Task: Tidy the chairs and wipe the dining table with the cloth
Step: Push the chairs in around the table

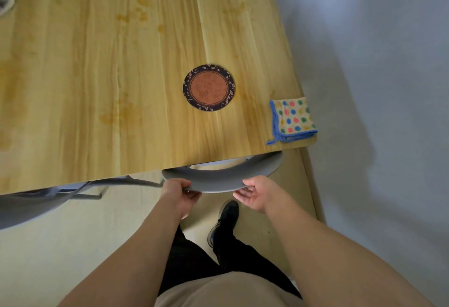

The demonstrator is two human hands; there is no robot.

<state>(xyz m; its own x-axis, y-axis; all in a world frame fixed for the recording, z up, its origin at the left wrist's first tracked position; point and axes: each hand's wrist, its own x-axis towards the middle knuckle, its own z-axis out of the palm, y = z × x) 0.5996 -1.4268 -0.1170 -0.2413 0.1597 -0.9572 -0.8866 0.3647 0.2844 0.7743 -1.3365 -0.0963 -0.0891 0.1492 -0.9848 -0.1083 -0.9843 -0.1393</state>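
Both hands on grey chair back (218,175), folded cloth (292,118) on table corner (97,88)

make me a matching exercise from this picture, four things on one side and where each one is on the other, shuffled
Things:
1. cloth
2. coaster
3. chair backrest
4. left hand

Places:
A. tucked against the table's near edge
B. gripping the backrest's left end
C. at the table's near right corner, folded
D. flat on the table, left of the cloth

Pairs: 1-C, 2-D, 3-A, 4-B
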